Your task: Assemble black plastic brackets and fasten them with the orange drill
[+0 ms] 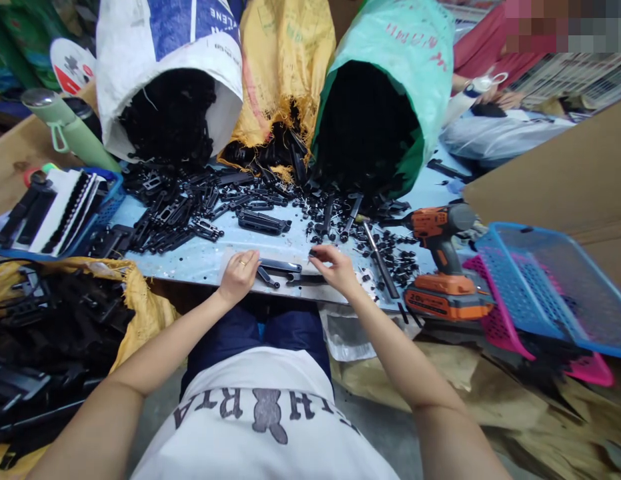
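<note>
My left hand point(239, 275), with a ring on one finger, is closed on the left end of a long black plastic bar point(281, 266) at the table's near edge. Just below the bar lies a shorter black arm-like piece point(268, 278). My right hand point(336, 268) is to the right of the bar, thumb and fingertips pinched on a small black part point(313, 253) too small to name exactly. Beyond my hands rests a small stack of black plastic pieces point(263, 223). Loose screws and small black fittings point(320, 213) are scattered past my right hand.
An orange cordless drill point(443, 260) stands at right, beside blue point(555, 280) and pink baskets point(510, 333). White point(113, 73), yellow point(285, 67) and green sacks point(390, 40) spill black parts at the back. A yellow sack point(150, 310) sits lower left. Another person's arm point(460, 83) shows behind.
</note>
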`<state>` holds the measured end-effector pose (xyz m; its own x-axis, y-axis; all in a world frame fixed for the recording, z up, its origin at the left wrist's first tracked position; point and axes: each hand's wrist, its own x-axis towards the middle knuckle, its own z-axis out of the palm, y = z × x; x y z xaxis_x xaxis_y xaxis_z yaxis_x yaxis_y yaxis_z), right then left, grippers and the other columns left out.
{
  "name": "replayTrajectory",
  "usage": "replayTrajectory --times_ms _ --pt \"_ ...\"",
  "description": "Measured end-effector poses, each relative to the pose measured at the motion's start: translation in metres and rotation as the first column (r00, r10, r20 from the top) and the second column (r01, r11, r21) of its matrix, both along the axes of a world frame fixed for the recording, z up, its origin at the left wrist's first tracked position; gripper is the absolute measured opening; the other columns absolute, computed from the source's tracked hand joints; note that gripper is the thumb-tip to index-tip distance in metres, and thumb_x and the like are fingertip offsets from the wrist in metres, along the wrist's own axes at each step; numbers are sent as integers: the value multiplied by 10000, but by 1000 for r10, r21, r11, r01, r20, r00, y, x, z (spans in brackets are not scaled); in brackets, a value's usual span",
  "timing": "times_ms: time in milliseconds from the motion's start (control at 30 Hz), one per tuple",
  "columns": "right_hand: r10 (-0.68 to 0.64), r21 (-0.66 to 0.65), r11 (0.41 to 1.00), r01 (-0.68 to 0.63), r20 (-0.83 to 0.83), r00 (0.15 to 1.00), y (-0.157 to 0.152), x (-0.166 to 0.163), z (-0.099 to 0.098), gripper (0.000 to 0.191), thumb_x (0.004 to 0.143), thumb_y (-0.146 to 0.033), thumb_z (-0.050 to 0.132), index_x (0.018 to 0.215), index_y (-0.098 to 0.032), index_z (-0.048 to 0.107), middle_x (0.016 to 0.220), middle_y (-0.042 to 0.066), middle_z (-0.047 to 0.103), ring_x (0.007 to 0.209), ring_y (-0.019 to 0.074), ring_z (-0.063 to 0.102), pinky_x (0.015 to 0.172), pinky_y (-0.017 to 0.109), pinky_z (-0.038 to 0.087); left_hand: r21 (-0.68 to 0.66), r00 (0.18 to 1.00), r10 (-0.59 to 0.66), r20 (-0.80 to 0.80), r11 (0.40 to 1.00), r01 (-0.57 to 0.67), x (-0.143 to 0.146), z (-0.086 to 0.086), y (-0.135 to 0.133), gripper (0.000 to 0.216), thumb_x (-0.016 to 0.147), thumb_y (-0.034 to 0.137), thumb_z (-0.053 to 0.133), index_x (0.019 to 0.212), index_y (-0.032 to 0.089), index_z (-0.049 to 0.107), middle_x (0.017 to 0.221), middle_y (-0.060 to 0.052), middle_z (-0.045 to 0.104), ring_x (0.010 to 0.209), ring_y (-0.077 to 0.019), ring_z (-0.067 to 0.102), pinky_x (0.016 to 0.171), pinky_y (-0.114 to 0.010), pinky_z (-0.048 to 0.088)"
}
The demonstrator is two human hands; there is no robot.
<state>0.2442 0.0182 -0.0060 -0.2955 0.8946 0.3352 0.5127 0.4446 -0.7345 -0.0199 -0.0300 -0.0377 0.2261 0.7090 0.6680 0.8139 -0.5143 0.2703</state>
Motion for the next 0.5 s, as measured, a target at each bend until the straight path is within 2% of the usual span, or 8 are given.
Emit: replayTrajectory --times_ms 100,233,367,500 --pt "25 8 1000 -25 -14 1000 -6 -13 -7 217 819 -386 576 933 -204 609 799 30 672 692 146 653 634 274 557 2 997 -61 -37 998 61 -7 -4 6 269 904 142 408 1120 129 568 1001 -147 673 954 -219 641 790 -365 521" --pt "56 105 992 -67 99 993 -7 -13 -14 221 862 -383 523 948 -204 621 863 47 688 698 146 663 624 264 559 -70 989 -133 -61 989 129 -14 -8 12 283 917 160 371 1114 130 573 965 -145 682 923 -216 648 775 -376 517" --pt "67 204 970 -130 290 955 -11 -8 -15 247 911 -335 452 1009 -189 625 989 87 692 885 177 667 777 298 544 -195 976 -217 -34 959 207 -22 -8 12 289 915 194 381 1114 144 584 1029 -157 669 981 -218 635 807 -387 509" --pt "97 185 963 -196 443 891 -16 -4 -19 292 934 -328 407 1098 -189 605 1093 111 666 1002 184 634 863 325 516 -280 980 -172 -100 950 138 -21 2 7 297 905 231 405 1130 174 591 1085 -153 653 1076 -264 590 914 -491 421"
